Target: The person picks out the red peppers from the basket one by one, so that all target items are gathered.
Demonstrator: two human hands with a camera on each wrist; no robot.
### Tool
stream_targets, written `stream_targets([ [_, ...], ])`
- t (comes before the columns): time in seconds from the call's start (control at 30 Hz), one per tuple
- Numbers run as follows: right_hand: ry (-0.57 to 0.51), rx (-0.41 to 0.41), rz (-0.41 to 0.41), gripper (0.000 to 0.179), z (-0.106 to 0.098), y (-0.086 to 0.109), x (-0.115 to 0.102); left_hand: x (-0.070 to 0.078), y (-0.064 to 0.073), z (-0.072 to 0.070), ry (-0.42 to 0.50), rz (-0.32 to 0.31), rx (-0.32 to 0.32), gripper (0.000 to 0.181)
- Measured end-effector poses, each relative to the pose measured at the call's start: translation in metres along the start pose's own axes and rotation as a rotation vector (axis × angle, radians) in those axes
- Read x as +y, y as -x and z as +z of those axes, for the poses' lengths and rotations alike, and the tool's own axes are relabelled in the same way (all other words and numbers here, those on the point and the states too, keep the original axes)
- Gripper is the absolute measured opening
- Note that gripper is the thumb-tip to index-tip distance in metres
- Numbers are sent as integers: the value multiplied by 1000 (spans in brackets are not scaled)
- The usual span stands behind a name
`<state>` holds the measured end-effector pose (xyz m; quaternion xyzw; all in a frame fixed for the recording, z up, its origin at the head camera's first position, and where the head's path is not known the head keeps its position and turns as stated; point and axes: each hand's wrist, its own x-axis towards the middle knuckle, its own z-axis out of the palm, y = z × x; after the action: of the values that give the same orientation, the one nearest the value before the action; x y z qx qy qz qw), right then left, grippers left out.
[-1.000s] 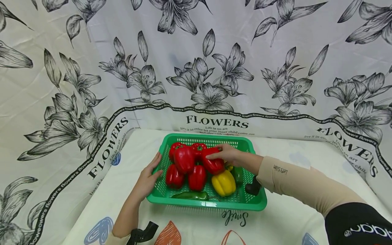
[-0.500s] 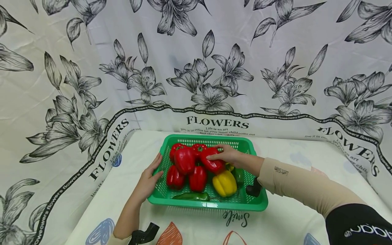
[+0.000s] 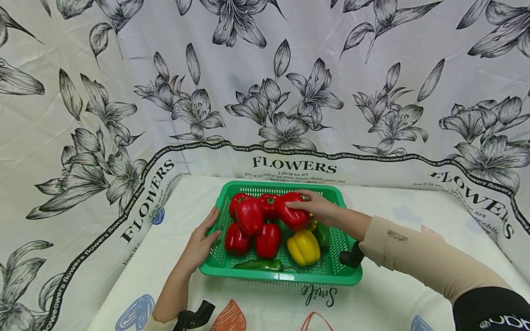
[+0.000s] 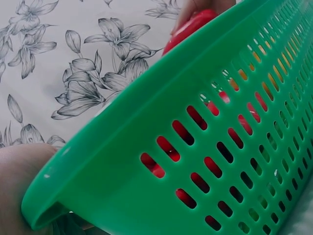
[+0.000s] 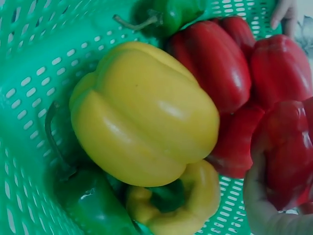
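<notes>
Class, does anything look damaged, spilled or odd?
In the right-wrist view, the ring-like yellow pepper, partly hidden by the blocky yellow bell pepper, looks odd: it curves around a dark hollow. Cut or natural, I cannot tell. No spill shows beside the green plastic basket.

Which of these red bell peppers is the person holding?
The rightmost red bell pepper in the head view: the right hand grips it, while no hand holds the others.

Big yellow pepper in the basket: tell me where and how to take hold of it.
Probably around its bulging middle, from above: the yellow pepper lies uncovered in the head view, while a red pepper and a green pepper lie close on either side.
</notes>
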<state>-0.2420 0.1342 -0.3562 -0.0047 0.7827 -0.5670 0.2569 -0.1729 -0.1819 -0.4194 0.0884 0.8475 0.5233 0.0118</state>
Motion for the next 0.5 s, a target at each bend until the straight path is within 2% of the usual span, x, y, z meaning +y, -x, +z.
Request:
stream_targets([
  [0.27,-63,4,-67,65,-9,17,-1,0,-1,0,-19,10,-5,55],
  [0.5,-41,28,-130,64,-23,30,1,0,-1,-1,-19,8,-5,55],
])
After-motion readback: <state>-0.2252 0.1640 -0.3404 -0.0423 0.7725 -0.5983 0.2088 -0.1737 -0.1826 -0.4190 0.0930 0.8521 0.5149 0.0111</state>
